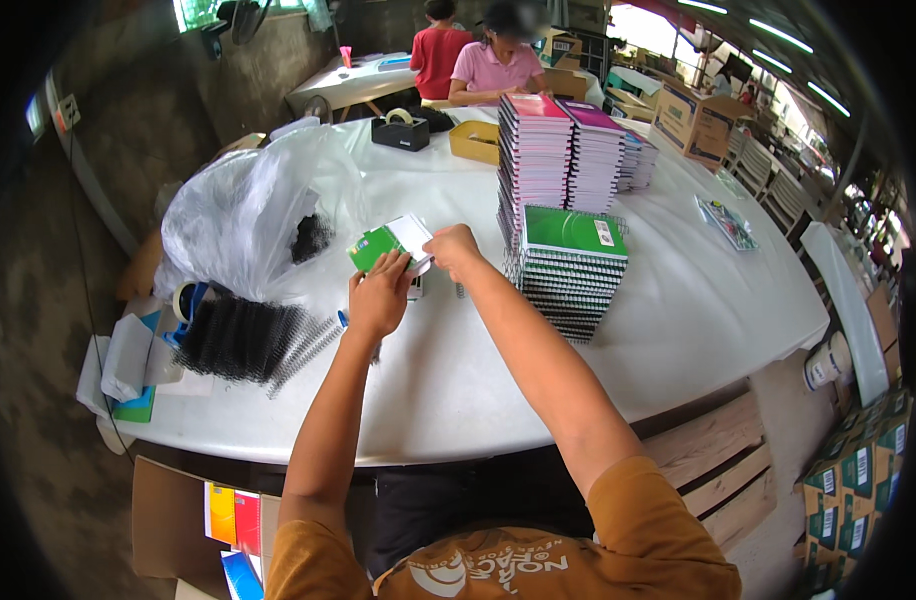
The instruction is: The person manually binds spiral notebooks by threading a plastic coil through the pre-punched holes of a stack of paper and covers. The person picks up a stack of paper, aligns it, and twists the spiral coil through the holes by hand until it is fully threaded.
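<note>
From where I stand, the person in the brown T-shirt leans over a white-covered table, busy with a small green notebook whose white pages show at its right side. The notebook is near the middle of the table, between a heap of black binding coils and a neat stack of green spiral notebooks. The left hand lies back-up on the green cover, fingers stretched out across it; I cannot tell whether its thumb grips underneath. The right hand is curled, pinching the right edge of the notebook.

Behind the green stack rise taller piles of pink notebooks and purple notebooks. A big clear plastic bag slumps on the left of the table, and farther back sit a black tape dispenser and a yellow tray. Beyond them, a co-worker in a pink shirt sits facing this way.
</note>
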Demonstrator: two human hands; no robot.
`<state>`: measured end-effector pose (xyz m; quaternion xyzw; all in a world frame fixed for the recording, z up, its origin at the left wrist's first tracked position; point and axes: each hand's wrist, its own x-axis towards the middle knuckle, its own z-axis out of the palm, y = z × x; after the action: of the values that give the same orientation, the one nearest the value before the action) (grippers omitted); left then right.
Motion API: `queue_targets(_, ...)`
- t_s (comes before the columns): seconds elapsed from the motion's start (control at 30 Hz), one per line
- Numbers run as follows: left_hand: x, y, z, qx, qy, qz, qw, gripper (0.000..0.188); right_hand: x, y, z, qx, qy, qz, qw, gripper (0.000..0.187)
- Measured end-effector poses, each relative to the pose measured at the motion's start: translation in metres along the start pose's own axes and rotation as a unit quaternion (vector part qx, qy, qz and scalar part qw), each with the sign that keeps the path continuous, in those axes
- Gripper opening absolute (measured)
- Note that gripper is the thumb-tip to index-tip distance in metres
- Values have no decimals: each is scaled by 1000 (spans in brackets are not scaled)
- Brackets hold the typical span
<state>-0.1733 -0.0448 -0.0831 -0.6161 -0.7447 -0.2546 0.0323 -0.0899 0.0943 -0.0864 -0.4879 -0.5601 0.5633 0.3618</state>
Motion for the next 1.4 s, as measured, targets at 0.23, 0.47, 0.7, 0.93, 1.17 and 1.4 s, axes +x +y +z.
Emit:
queue_targets(0.23,-16,16,7,-34,60,90,994,44,-57,-20,-12,171,-168,-4,971,24)
queue_targets(0.47,-73,16,-45,-201,283,38,937,76,-116,-22,-78,-121,-284,-335,890,33)
queue_targets(0.7,-142,0,27,-371,182,-112,904,36,-131,50,-79,-180,-270,-284,902,29)
queue_targets(0.93,-143,32,-1,-85,263,-196,941,53,-128,60,-53,-14,-172,-282,944,23)
queue_targets(1.17,-111,59,-2,-609,33,-375,698,33,-136,86,-48,134,-274,-272,913,26)
queue_targets(1.4,-109,44,-17,-804,-91,-326,489,54,-126,85,-54,52,-305,-315,897,37)
